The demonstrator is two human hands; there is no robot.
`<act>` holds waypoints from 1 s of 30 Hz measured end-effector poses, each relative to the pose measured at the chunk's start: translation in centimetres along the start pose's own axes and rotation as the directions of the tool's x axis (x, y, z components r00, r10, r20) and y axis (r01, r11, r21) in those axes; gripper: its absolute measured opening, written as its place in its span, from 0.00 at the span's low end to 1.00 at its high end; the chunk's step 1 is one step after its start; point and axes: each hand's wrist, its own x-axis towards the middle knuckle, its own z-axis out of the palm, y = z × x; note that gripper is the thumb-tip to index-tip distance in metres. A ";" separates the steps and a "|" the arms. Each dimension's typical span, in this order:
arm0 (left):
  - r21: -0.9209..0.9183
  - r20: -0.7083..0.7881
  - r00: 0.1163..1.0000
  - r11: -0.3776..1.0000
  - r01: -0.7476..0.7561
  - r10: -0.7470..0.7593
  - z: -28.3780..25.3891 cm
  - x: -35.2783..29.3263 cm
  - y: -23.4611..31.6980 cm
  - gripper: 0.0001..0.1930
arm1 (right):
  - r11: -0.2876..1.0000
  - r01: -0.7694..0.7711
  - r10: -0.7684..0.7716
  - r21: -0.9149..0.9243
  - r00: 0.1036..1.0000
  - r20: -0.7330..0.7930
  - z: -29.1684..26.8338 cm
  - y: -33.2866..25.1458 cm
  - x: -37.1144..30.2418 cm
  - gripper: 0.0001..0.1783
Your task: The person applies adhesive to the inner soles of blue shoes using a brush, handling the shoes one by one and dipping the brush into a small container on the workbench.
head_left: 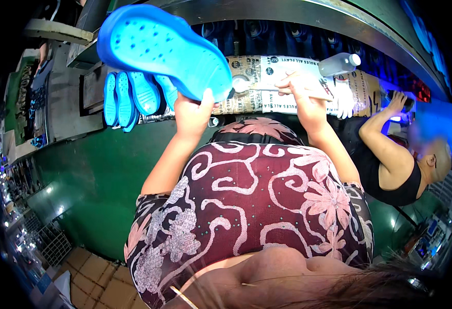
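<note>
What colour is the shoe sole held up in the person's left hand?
Bright blue. The shoe sole, dotted with small holes, shows best in the head view, gripped by the left hand.

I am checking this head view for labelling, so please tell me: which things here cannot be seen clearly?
- Head view: the tip of the thin stick in the right hand is hidden by the big blue rubber shoe sole held in the left hand.
- The stacked blue soles overlap; their count is unclear.
- The co-worker's hand is lost in glare.
</note>
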 end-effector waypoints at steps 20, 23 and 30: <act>0.207 0.144 0.937 0.916 -0.343 0.318 4.0 1.0 -1.7 0.13 | 0.873 0.320 -0.342 -0.367 0.940 0.006 -1.0 0.7 -0.2 0.07; 0.280 0.184 0.944 0.906 -0.318 0.275 4.0 0.7 -1.5 0.12 | 0.830 0.378 -0.393 -0.409 0.918 0.051 -0.6 0.7 0.2 0.07; 0.271 0.115 0.935 0.895 -0.353 0.335 4.4 0.3 -2.1 0.12 | 0.830 0.259 -0.279 -0.494 0.960 0.034 -1.1 1.6 -0.7 0.08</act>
